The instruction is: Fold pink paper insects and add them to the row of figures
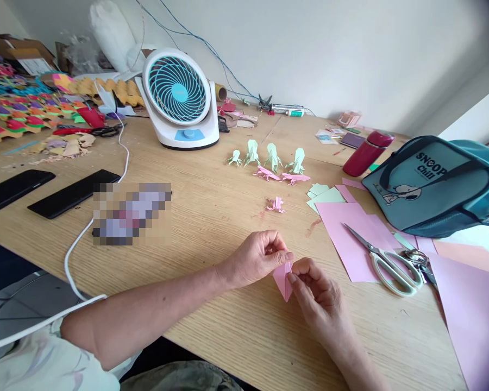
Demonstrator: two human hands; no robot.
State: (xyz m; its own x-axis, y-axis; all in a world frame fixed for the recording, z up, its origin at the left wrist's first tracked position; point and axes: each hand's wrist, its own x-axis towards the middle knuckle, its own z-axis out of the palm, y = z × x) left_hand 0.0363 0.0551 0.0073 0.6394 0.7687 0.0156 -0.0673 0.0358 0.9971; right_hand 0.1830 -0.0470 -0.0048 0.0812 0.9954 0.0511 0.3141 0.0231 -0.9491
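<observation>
Between my two hands is a small piece of folded pink paper (283, 281), pointed at its lower end, with a crease down its middle. My left hand (264, 258) pinches its upper end between thumb and fingers. Thumb and forefinger of my right hand (320, 290) grip its right edge. Both hands are just above the wooden table (212, 320). Beyond them sits a small pink origami figure (275, 205). Farther back, two longer pink origami insects (295, 178) lie before several pale green origami figures (273, 156).
On the right lie pink paper sheets (338, 228), white-handled scissors (395, 269), a red bottle (367, 153) and a teal bag (432, 184). A white fan (179, 98) stands at the back. To the left are black cases (73, 194), a white cable (71, 260) and painted egg cartons (24, 117).
</observation>
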